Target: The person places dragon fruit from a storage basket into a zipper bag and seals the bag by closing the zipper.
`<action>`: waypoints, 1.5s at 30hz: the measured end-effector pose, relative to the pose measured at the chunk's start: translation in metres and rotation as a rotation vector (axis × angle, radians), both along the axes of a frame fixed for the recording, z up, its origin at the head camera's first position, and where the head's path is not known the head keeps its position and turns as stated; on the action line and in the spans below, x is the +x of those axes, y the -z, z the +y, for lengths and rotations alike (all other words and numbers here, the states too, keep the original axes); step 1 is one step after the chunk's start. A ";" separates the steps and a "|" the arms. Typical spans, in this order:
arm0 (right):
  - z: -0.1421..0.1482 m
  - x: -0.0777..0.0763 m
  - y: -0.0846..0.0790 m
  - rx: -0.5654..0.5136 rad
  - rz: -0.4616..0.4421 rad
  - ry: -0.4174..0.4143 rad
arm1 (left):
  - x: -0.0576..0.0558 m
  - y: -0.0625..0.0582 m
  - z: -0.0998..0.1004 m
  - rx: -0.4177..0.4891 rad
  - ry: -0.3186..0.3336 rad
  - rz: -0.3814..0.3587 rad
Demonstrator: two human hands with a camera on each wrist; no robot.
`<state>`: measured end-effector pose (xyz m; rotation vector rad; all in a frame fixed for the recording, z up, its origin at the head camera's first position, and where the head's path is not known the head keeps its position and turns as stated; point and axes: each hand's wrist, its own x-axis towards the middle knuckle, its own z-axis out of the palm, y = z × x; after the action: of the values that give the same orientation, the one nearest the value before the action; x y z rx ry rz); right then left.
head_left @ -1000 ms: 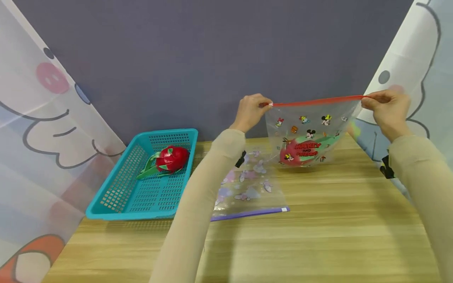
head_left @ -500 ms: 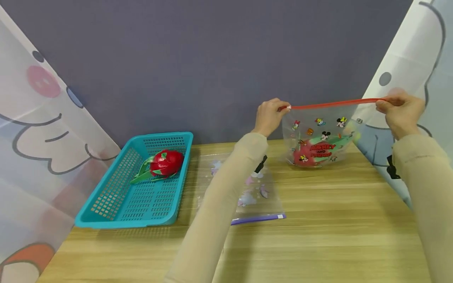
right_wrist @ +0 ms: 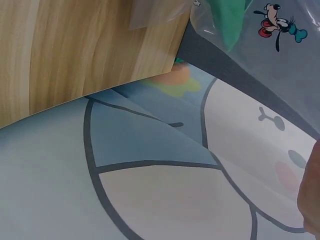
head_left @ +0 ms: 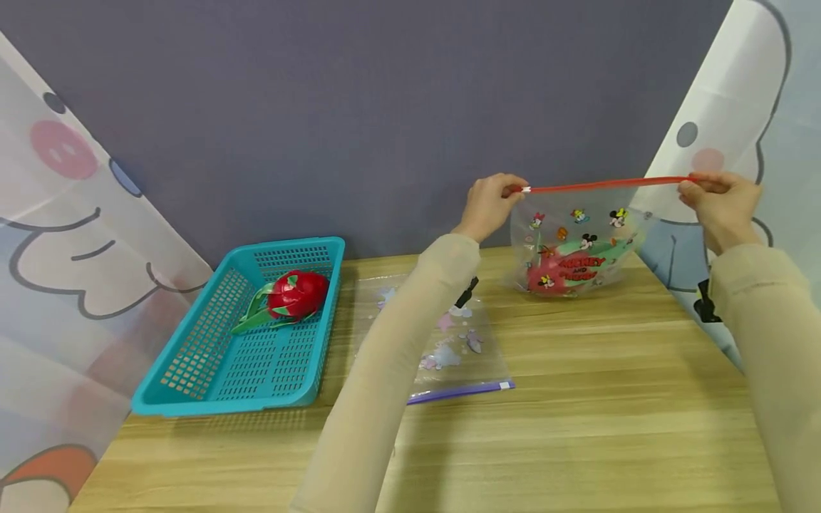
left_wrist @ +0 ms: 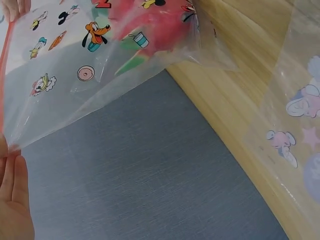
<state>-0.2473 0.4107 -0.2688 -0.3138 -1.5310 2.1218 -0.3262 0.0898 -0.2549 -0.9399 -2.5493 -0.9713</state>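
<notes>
A clear slider bag (head_left: 599, 235) with a red zip strip and printed cartoon figures is held upright over the back right of the table. My left hand (head_left: 485, 206) pinches its left top corner, right at the white slider (head_left: 527, 189). At the opposite end of the red strip (head_left: 609, 184), my right hand (head_left: 731, 210) pinches the other corner, so the strip is stretched nearly straight. Inside the bag, low down, a red and green thing (left_wrist: 155, 25) shows through the plastic, partly covered by the print. The right wrist view catches only a bag corner and an edge of the hand.
A turquoise basket (head_left: 144, 407) stands on the left, holding a red dragon fruit (head_left: 300, 293) with green leaves. Another clear bag (head_left: 474, 370), with a purple zip strip, lies flat mid-table, partly behind my left forearm. A grey panel (head_left: 385, 128) borders the table's back.
Both hands have shifted the red-stripped bag to the right, mostly in the first half second. The basket and the purple-stripped bag stay in place while the head view moves slightly.
</notes>
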 end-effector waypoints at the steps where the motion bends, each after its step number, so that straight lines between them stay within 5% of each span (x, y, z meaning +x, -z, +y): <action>1: 0.000 0.000 0.000 0.011 0.003 0.007 | 0.000 0.000 0.001 -0.006 0.002 -0.001; 10: -0.005 -0.002 -0.007 0.171 -0.048 0.090 | 0.001 -0.003 0.002 0.027 0.019 -0.029; 16: -0.008 -0.002 -0.003 0.294 -0.133 0.133 | -0.003 0.004 -0.005 0.103 0.043 -0.139; 23: -0.008 -0.001 -0.003 0.286 -0.118 0.167 | 0.005 0.001 -0.027 0.009 -0.056 -0.230; 32: -0.020 0.020 0.003 0.363 -0.080 0.051 | 0.033 0.001 -0.077 -0.165 0.017 -0.403; 40: -0.052 0.043 0.008 0.678 -0.104 -0.052 | 0.068 0.003 -0.130 -0.331 -0.020 -0.301; 45: -0.088 0.050 0.022 0.856 -0.097 -0.131 | 0.095 0.012 -0.165 -0.282 -0.062 -0.261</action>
<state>-0.1977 0.3223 -0.2908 -0.0045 -2.3841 1.3535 -0.2314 -0.0747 -0.2665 -0.8432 -2.9752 -0.7746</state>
